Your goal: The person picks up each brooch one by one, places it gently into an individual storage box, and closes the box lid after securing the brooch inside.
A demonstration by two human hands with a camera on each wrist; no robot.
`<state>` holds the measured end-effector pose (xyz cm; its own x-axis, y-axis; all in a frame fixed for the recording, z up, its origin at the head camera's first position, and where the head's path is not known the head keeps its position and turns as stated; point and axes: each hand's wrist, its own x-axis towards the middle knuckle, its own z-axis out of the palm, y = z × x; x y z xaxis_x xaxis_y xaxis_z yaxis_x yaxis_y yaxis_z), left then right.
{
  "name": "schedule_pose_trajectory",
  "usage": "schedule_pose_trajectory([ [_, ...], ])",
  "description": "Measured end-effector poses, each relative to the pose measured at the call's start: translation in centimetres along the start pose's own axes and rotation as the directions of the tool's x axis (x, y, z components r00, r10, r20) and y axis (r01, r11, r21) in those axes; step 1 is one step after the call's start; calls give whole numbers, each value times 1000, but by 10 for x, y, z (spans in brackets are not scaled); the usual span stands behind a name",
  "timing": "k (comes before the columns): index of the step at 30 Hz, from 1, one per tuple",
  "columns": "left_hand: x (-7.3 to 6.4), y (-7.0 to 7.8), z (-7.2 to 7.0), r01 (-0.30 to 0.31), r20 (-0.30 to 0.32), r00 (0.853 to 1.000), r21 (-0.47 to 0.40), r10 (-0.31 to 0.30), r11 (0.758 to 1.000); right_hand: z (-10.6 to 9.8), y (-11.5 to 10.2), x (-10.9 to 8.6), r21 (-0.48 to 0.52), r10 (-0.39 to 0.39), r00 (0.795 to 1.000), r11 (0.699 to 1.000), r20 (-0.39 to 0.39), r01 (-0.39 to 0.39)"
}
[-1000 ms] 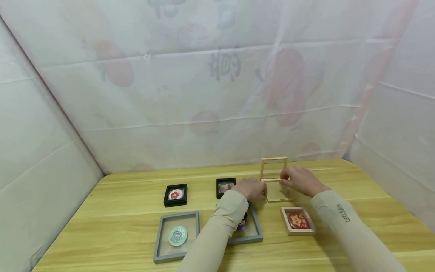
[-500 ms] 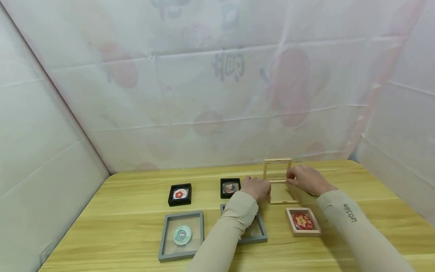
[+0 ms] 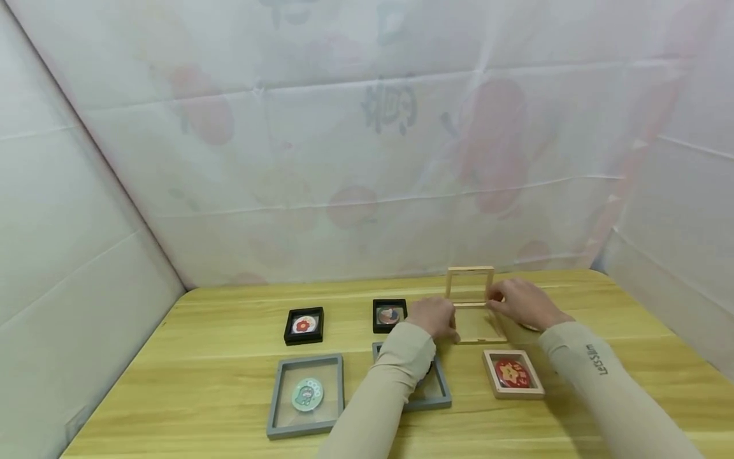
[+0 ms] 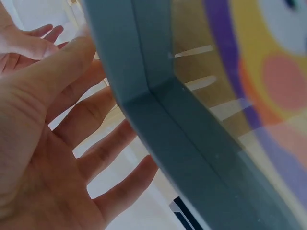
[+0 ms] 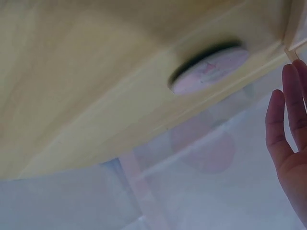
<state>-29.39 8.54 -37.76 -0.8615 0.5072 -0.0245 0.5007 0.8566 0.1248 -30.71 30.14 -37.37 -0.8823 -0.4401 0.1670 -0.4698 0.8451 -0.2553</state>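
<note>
A light wooden hinged display frame [image 3: 470, 305] stands open at the back right of the table, one half flat and the other upright. My left hand [image 3: 431, 317] holds its left edge near the hinge; in the left wrist view the left-hand fingers [image 4: 117, 155] are spread and slightly bent behind a grey frame. With thumb and forefinger my right hand [image 3: 524, 303] pinches its right side by the hinge. A round pale badge [image 5: 211, 69] lies on the table beside the right hand, mostly hidden under the wrist in the head view.
A pink frame with a red star badge [image 3: 512, 373] lies in front of the right hand. Two grey frames, one with a green badge [image 3: 308, 395], lie nearer; my left sleeve covers part of the other [image 3: 441, 382]. Two black framed badges [image 3: 304, 326] sit farther left. Cloth walls surround the table.
The head view has shifted slightly, so everything appears a little farther right. Both hands stay at the wooden frame, which remains open in the same pose.
</note>
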Motion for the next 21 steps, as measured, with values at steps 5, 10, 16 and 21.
schedule_pose_trajectory([
  [5,0,7,0,-5,-17,1000,64,7,998,-6,2,-2,-7,36,999,999,22,-36],
  [10,0,6,0,26,-10,1000,87,-25,996,-6,4,-1,-31,28,999,999,19,-28],
  [16,0,8,2,29,-19,999,111,-27,993,-6,17,-13,-77,90,996,993,27,-87],
  [21,0,12,0,52,-16,999,138,-51,989,-7,26,-18,-78,135,990,988,37,-132],
])
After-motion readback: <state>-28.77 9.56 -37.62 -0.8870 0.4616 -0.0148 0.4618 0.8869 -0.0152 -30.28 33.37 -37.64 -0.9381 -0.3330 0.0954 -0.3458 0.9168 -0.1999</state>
